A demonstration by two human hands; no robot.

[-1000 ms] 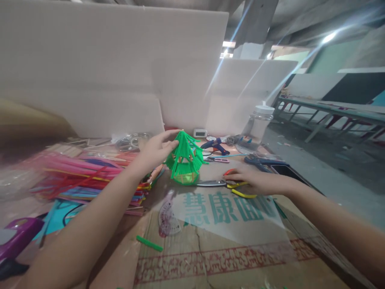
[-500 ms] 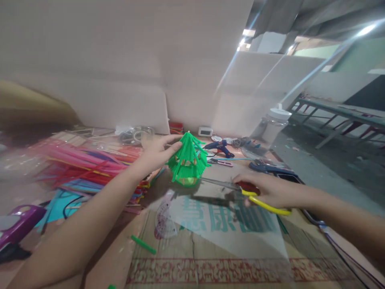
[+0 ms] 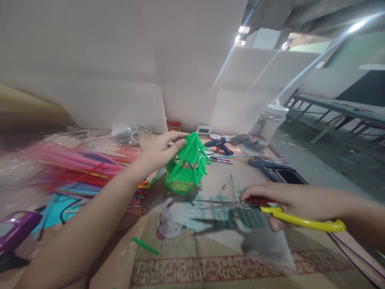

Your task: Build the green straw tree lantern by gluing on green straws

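Observation:
A green tiered model made of pipe cleaners [image 3: 189,162], shaped like a small tree, leans a little on the work surface. My left hand [image 3: 167,150] grips it near its top from the left side. To the right, my right hand [image 3: 270,200] is wrapped round a pair of scissors [image 3: 288,220] with yellow and red handles. The scissor blades point left, below and apart from the green model. Under the blades lies a clear sheet [image 3: 222,237] with green lettering, next to a small clear protractor [image 3: 168,220].
Bundles of coloured pipe cleaners [image 3: 84,160] lie on the left, near a purple tool [image 3: 19,233]. Behind the model are a blue glue gun [image 3: 221,145] and a small white clock [image 3: 203,129]. A phone [image 3: 290,176] and a lidded clear jar [image 3: 270,120] stand right.
My right hand has drawn the scissors away from the model, right and toward me. The green model has tilted, its top shifting right, while my left hand stays on it.

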